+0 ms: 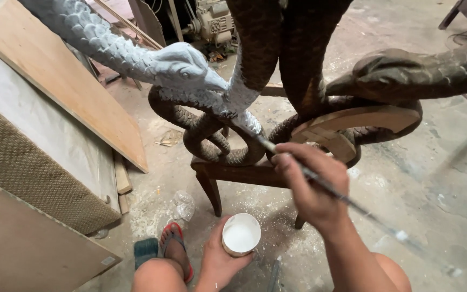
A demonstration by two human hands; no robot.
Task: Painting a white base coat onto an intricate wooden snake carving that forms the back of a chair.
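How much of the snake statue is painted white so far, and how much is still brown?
Done: one carved snake's head and neck are coated whitish-grey. In hand: the right hand holds a thin brush with its tip at the edge of the white patch; the left hand holds a cup of white paint. Left: the brown snake head, the upright bodies and the lower coils look unpainted.

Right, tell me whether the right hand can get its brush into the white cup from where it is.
Probably yes. The right hand holds the brush up at the carved snake, and the left hand holds the white cup just below, mouth open upward. Nothing lies between them.
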